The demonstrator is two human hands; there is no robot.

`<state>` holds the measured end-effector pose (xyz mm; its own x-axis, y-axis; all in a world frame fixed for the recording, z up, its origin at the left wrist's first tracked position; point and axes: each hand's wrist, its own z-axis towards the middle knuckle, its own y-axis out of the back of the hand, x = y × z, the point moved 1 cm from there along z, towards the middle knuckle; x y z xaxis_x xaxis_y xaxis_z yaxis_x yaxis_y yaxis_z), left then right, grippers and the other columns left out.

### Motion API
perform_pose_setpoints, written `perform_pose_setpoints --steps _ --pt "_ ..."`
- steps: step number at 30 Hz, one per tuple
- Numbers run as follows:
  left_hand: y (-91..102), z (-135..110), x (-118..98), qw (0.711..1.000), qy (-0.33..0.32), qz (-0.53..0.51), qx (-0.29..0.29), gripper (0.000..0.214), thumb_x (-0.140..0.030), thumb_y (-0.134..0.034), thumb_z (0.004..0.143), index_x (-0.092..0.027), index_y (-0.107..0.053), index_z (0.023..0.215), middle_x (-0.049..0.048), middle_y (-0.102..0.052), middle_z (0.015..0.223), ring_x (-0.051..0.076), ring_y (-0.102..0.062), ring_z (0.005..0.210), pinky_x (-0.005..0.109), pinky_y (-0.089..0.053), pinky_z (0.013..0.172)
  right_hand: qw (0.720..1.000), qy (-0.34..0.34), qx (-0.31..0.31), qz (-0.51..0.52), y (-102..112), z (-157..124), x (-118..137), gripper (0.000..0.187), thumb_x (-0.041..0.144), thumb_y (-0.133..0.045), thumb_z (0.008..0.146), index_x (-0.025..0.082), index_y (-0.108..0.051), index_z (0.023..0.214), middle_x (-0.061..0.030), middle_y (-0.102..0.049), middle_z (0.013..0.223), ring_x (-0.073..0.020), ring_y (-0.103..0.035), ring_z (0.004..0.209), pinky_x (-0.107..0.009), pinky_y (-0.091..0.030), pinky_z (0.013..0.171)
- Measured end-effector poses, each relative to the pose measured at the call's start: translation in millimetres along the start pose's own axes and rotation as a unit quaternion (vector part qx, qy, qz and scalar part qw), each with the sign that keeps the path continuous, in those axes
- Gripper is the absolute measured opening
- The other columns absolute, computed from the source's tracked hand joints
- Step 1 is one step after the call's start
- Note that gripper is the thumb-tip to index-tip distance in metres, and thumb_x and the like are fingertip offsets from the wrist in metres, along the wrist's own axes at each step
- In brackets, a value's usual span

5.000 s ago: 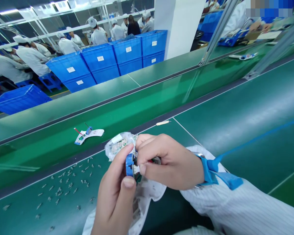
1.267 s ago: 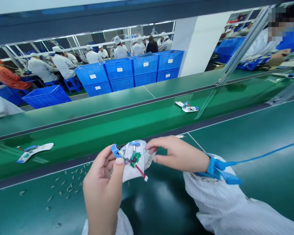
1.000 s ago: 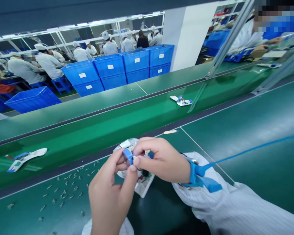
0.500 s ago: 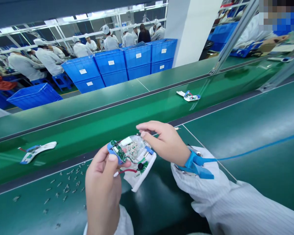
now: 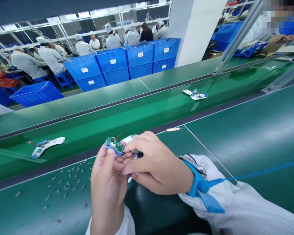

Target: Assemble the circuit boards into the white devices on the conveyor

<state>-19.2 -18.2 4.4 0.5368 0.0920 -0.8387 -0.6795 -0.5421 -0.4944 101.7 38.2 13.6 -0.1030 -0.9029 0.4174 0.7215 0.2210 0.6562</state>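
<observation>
My left hand (image 5: 109, 176) grips a small green circuit board (image 5: 116, 146) seated in a blue plastic housing, thumb on its near edge. A thin red wire sticks up from the board. Over the right end of this assembly bends my right hand (image 5: 156, 163), its fingers closed and touching the left fingertips. What they pinch is hidden. A round black component (image 5: 140, 154) shows under the right fingers, and a white connector (image 5: 129, 179) on a red wire hangs below them. Behind the hands, a clear dish (image 5: 132, 137) is mostly covered. A blue strap (image 5: 198, 186) circles my right wrist.
Small metal parts (image 5: 67, 186) lie scattered on the green bench at left. A pale-handled pointed tool (image 5: 173, 129) rests by the bench edge. On the green conveyor lie white-and-blue device halves, one at left (image 5: 47, 147), another farther right (image 5: 196, 94). Blue bins (image 5: 112, 65) stand beyond.
My right hand has come down and left from above the dish onto the assembly, covering the white shell. Both device halves on the conveyor appear farther right.
</observation>
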Motion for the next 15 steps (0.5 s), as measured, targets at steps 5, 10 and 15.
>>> perform_pose_setpoints --steps 5,10,15 --pt "0.8 4 3 0.999 -0.045 -0.011 0.012 0.006 -0.026 -0.063 0.081 -0.020 -0.063 0.081 -0.0025 -0.064 0.060 0.009 -0.059 0.049 0.018 -0.051 0.051 1.000 -0.006 -0.024 0.006 -3 2 -8 0.023 0.022 -0.050 0.087 0.020 -0.071 0.076 -0.0078 -0.063 0.104 -0.0201 -0.055 0.099 -0.038 -0.038 0.085" --pt "-2.6 -6 0 0.989 -0.119 0.090 -0.005 0.019 -0.031 -0.063 0.084 -0.022 -0.065 0.101 0.0007 -0.068 0.088 0.010 -0.064 0.074 0.016 -0.051 0.062 0.985 -0.078 -0.067 0.138 -5 4 -14 0.019 0.017 -0.051 0.088 0.017 -0.066 0.077 -0.0052 -0.068 0.091 -0.0163 -0.057 0.092 -0.034 -0.040 0.087" --pt "-10.4 -23 -5 0.960 -0.127 0.246 -0.049 0.027 -0.037 -0.060 0.085 -0.026 -0.064 0.109 0.0005 -0.069 0.100 0.016 -0.064 0.090 0.023 -0.050 0.076 0.952 -0.169 -0.094 0.238 8 3 -13 0.027 0.014 -0.045 0.089 0.017 -0.058 0.065 -0.0017 -0.065 0.073 -0.0134 -0.057 0.085 -0.028 -0.042 0.083"
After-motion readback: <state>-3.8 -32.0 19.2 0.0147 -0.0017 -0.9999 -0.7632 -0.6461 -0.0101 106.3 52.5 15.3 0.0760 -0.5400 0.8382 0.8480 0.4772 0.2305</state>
